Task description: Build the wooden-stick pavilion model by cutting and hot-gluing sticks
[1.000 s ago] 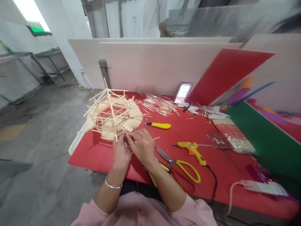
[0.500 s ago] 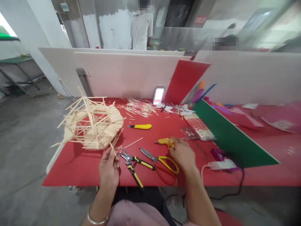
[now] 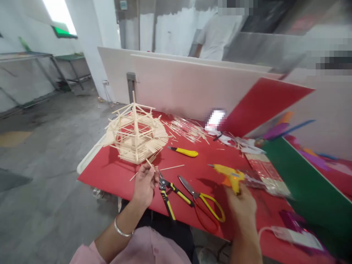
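Yellow plastic marks the glue gun point(image 3: 229, 176), which the right hand point(image 3: 242, 207) grips by its handle, lifted off the red table point(image 3: 115, 176) with the nozzle pointing toward ten o'clock; the left hand point(image 3: 145, 181) pinches a thin wooden stick point(image 3: 150, 164) between thumb and fingers, fingers closed around it, at six o'clock of the stick house point(image 3: 136, 135), which stands near the table's left edge; just at three o'clock of the left hand lie black-and-yellow pliers point(image 3: 167, 192), and beside them yellow-handled scissors point(image 3: 202, 198), blades shut; a yellow utility knife point(image 3: 184, 151) lies at three o'clock of the house; loose sticks point(image 3: 187, 128) are scattered toward the white board point(image 3: 192, 88) at the back.
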`<state>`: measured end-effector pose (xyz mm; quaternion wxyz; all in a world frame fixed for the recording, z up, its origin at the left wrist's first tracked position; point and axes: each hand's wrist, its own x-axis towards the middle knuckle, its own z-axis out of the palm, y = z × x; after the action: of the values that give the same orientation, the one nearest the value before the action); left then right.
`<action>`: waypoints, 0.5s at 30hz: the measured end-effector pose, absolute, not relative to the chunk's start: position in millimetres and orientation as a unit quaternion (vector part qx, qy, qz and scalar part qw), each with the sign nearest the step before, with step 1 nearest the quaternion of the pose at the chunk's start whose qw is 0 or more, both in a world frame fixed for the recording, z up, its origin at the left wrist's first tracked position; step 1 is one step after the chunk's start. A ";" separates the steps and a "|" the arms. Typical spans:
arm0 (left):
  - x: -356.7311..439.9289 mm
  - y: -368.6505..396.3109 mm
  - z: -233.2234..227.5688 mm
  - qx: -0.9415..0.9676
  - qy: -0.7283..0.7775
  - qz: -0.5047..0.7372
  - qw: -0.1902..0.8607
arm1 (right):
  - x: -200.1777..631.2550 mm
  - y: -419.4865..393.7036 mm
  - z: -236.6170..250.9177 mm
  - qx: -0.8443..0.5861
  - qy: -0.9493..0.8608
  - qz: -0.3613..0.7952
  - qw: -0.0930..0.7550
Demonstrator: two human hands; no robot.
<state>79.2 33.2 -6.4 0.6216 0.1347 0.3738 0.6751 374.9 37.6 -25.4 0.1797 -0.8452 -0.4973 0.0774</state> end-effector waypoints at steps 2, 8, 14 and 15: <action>75.6 35.2 -5.9 0.142 0.374 0.671 0.624 | 357.4 29.2 -7.5 -0.811 -0.458 0.118 0.344; 76.0 40.1 -3.3 0.163 0.375 0.647 0.643 | 269.9 28.5 45.0 -0.644 -0.566 0.169 0.486; 73.7 48.3 -2.4 0.129 0.369 0.661 0.641 | 209.5 69.3 50.2 -0.611 -0.690 -0.090 0.376; 72.8 50.1 -1.5 0.122 0.369 0.662 0.641 | 205.1 76.6 48.2 -0.611 -0.690 -0.133 0.363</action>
<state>72.8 50.1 -1.5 0.6413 0.1220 0.3689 0.6617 205.1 76.6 48.2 0.3633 -0.6113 -0.6904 -0.1331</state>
